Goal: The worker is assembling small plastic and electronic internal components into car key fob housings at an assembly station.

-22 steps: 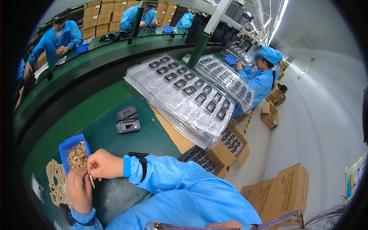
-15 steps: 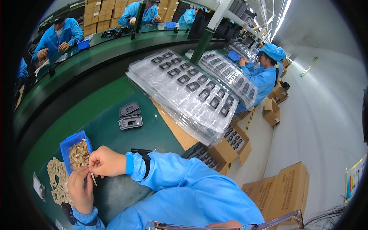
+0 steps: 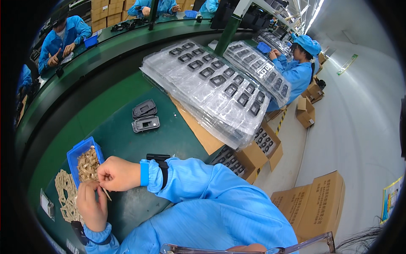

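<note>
Beige strip point(image 3: 108, 195) pinched between both hands, over the near edge of the worktop point(image 3: 139, 203).
We note the left grip point(image 3: 91, 207) and right grip point(image 3: 120, 174) closed at the fingertips on its upper part, the lower end protruding free. We judge it light, thin, flexible and easily creased; we would hold it by one end. Beyond, similar strips point(image 3: 69, 207) lie piled beside a blue bin point(image 3: 73, 167) of tan pieces point(image 3: 89, 164); farther off sit dark grey casings point(image 3: 138, 125).
</note>
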The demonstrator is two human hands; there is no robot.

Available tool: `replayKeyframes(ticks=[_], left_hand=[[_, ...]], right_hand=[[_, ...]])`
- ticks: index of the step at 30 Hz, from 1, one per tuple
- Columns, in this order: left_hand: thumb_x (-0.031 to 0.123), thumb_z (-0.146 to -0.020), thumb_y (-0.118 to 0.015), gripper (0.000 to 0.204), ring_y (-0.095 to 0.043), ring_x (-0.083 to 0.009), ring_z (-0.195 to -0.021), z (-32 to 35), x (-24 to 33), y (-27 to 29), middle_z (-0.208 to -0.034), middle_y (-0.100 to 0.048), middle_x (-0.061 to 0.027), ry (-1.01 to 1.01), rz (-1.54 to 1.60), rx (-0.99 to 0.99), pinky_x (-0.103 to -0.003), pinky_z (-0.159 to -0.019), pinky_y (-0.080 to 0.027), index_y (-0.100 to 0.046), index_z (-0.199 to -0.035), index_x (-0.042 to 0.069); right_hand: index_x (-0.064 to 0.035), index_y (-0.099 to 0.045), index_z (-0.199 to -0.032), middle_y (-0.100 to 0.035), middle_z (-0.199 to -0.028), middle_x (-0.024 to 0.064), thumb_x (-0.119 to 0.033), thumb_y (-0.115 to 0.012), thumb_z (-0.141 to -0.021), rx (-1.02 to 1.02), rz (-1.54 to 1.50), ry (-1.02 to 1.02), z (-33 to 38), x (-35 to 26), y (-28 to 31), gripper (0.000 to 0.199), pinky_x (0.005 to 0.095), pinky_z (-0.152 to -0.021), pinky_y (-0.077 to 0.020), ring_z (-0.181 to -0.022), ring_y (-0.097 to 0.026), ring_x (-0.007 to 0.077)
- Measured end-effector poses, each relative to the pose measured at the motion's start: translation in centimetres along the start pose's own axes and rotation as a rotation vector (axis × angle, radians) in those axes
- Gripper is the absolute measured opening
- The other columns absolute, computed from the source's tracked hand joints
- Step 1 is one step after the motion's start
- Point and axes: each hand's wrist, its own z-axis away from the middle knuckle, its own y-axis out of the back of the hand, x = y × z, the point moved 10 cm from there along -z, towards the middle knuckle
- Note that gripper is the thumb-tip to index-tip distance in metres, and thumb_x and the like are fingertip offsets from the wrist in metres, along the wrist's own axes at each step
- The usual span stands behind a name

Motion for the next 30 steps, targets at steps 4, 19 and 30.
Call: replayKeyframes(ticks=[4,19,30], left_hand=[[-0.01,-0.085,-0.061,0.015,-0.061,-0.0351,-0.084,-0.1,-0.6,0.3,-0.095,-0.061,-0.0175,-0.011,-0.021,0.023,-0.041,-0.073,-0.049,-0.057,-0.097,-0.002],[-0.001,-0.085,-0.066,0.01,-0.07,-0.0308,-0.077,1.0,-7.7,3.4,-0.088,-0.071,-0.0147,0.323,-0.104,0.228,-0.037,-0.068,-0.056,-0.068,-0.094,0.002],[0.032,-0.11,-0.045,0.024,-0.068,-0.0303,-0.116,2.3,-6.9,-2.9,-0.132,-0.062,-0.0215,0.698,1.535,-0.001,-0.036,-0.093,-0.059,-0.051,-0.118,0.01]], right_hand=[[-0.0012,-0.063,-0.073,-0.064,-0.06,0.0067,-0.006,-0.071,-0.08,0.037,0.112,0.094,0.2,-0.5,0.4,0.012,0.0284,-0.051,-0.0462,-0.054,-0.058,0.0103],[0.0027,-0.072,-0.099,-0.073,-0.09,0.0083,-0.005,-0.069,-0.095,0.266,-0.108,-0.112,0.8,0.3,3.9,0.009,0.0252,-0.066,-0.0567,-0.078,-0.069,0.0118],[0.0019,-0.076,-0.099,-0.074,-0.088,0.0106,-0.001,-0.073,-0.089,0.22,0.097,0.073,0.6,-2.4,3.3,0.01,0.0262,-0.064,-0.053,-0.074,-0.068,0.0142]])
